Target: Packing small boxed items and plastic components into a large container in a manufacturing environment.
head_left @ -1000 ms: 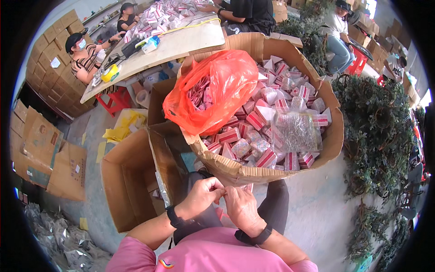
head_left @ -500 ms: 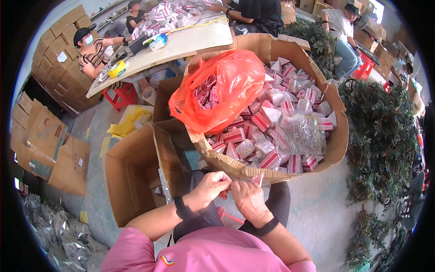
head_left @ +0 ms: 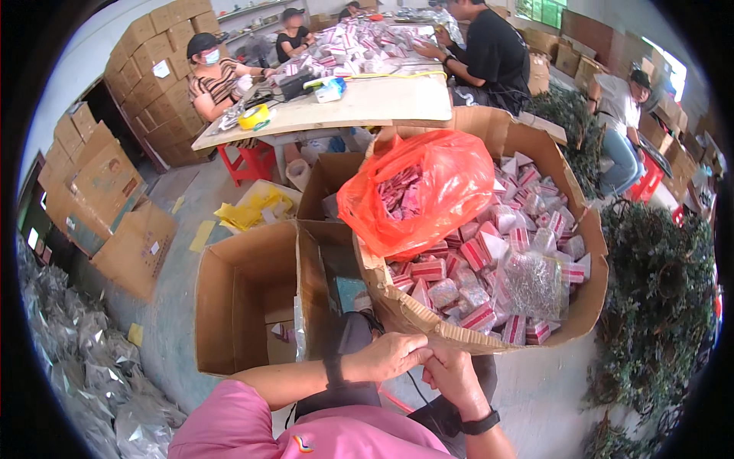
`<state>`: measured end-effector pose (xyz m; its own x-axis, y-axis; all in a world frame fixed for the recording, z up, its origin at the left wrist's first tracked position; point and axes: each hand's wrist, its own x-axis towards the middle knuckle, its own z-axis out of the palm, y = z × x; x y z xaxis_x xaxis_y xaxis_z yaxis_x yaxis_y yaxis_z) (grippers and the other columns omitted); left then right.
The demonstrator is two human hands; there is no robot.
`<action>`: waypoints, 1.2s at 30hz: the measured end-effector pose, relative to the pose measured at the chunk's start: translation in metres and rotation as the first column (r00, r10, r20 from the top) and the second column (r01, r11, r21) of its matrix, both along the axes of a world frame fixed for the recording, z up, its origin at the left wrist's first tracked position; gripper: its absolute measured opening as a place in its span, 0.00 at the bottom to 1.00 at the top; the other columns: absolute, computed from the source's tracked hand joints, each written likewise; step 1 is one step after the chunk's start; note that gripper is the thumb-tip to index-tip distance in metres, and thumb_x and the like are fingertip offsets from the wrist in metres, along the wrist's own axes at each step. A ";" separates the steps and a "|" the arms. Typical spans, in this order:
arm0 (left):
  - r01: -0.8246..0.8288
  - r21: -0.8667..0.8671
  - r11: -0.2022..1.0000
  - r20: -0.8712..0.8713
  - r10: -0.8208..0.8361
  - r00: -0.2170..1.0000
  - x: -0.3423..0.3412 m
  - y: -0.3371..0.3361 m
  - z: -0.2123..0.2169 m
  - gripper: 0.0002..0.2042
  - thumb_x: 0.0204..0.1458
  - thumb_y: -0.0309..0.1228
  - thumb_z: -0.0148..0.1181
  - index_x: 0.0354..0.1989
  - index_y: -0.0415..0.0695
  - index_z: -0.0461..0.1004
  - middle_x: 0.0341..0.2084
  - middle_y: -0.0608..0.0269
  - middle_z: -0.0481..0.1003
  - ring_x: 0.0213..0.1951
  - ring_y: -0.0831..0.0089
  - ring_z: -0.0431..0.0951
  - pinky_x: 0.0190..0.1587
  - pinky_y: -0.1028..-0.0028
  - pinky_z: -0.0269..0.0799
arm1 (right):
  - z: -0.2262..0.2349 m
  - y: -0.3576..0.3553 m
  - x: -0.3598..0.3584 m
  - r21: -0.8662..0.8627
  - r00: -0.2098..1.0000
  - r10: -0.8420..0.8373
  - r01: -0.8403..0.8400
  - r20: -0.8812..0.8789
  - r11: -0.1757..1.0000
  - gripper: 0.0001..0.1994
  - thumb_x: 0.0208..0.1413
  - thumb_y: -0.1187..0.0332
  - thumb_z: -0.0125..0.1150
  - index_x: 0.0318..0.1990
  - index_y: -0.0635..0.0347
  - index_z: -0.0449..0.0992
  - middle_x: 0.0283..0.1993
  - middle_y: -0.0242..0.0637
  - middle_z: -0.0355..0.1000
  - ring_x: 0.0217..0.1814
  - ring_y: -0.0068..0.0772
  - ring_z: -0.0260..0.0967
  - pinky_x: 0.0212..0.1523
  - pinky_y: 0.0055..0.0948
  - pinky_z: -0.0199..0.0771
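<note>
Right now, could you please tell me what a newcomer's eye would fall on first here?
Most likely the bright red plastic bag comes first, resting on a heap of wrapped pieces in the large cardboard box ahead. Next would be the left hand and right hand, close together in front of that box, then the dark leafy greenery along the right side.

My view has lifted and swung left: the bench [head_left: 401, 103] and the big cardboard box [head_left: 405, 310] sit lower and further right, and a green window [head_left: 539, 9] has appeared. My left forearm [head_left: 290, 382] lies flatter, and the pink-and-white piece that poked above my right hand [head_left: 456, 376] has dropped from sight.
</note>
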<state>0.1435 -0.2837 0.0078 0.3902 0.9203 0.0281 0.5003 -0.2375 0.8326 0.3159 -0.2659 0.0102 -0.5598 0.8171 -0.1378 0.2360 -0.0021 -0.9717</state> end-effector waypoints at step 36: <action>0.027 -0.527 0.849 0.454 0.255 0.854 -0.002 -0.003 -0.011 0.11 0.56 0.34 0.49 0.25 0.42 0.67 0.15 0.77 0.60 0.19 0.88 0.56 0.19 0.83 0.52 | -0.024 -0.018 -0.011 0.694 0.946 -0.256 0.048 0.200 0.719 0.05 0.47 0.72 0.56 0.25 0.59 0.66 0.18 0.38 0.63 0.21 0.42 0.65 0.23 0.37 0.66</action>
<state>0.1411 -0.2870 -0.0036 0.3430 0.8941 -0.2879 -0.0125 0.3108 0.9504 0.3045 -0.2840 -0.0142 -0.4463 0.8196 0.3592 0.5355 0.5662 -0.6266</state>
